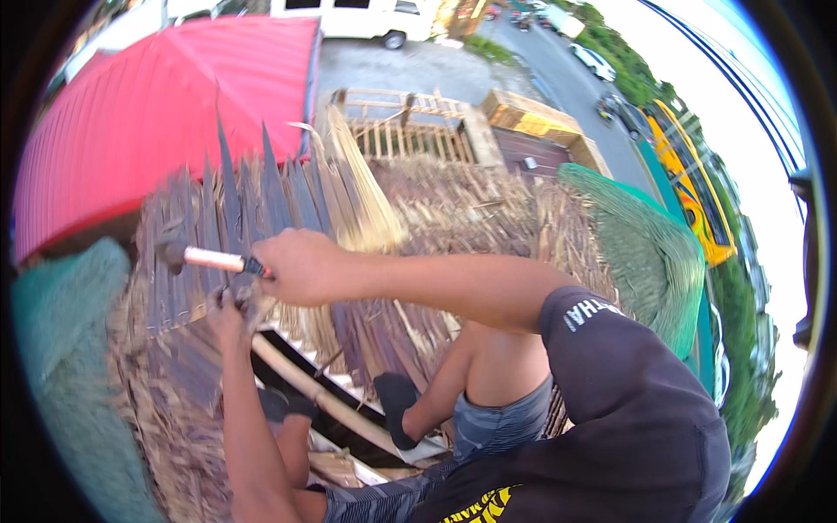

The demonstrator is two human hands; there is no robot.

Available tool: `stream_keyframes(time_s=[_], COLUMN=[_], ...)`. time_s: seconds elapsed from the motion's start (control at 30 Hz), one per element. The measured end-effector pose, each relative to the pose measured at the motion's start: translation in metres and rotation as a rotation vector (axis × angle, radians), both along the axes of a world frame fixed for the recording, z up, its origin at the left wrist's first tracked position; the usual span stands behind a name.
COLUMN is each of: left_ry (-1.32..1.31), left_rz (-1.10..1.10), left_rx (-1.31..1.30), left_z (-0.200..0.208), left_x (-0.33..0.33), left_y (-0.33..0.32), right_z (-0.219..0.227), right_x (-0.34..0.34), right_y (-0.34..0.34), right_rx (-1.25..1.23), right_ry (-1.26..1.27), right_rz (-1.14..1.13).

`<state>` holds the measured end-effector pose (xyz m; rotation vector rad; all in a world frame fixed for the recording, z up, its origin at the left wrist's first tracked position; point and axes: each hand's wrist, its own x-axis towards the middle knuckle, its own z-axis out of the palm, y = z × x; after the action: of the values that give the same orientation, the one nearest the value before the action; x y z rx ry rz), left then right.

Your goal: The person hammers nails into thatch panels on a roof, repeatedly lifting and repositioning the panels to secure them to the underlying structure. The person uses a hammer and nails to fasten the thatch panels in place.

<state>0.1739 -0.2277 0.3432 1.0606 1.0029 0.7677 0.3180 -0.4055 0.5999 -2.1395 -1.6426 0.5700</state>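
My right hand is closed around the handle of a hammer, whose dark head is blurred and points left above the roof. The handle is pale and orange with a black grip. Just below it, my left hand rests at the dried palm-leaf thatch with curled fingers. What those fingers pinch, if anything, is too small and blurred to name. Long dark leaf strips run away from me, and a bundle of paler leaf lies to their right.
My feet straddle a gap in the roof, crossed by a bamboo pole. A red metal roof stands at far left. Green netting covers the right side, more netting the left. Beyond are a wooden railing, a road and vehicles.
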Motion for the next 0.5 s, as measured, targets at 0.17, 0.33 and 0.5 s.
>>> stream_keyframes(time_s=[0.17, 0.33, 0.5], left_ry=[-0.062, 0.016, -0.140], left_rz=[0.296, 0.514, 0.545], left_rx=[-0.314, -0.245, -0.091], left_z=[-0.105, -0.144, -0.181], left_x=[-0.059, -0.101, -0.094], left_y=[0.036, 0.056, 0.065], right_z=[-0.099, -0.168, -0.235], right_x=[0.001, 0.014, 0.007], right_y=[0.054, 0.092, 0.095], right_rx=[-0.217, -0.404, -0.416], right_ry=[0.015, 0.001, 0.357], right_rz=[0.089, -0.067, -0.322])
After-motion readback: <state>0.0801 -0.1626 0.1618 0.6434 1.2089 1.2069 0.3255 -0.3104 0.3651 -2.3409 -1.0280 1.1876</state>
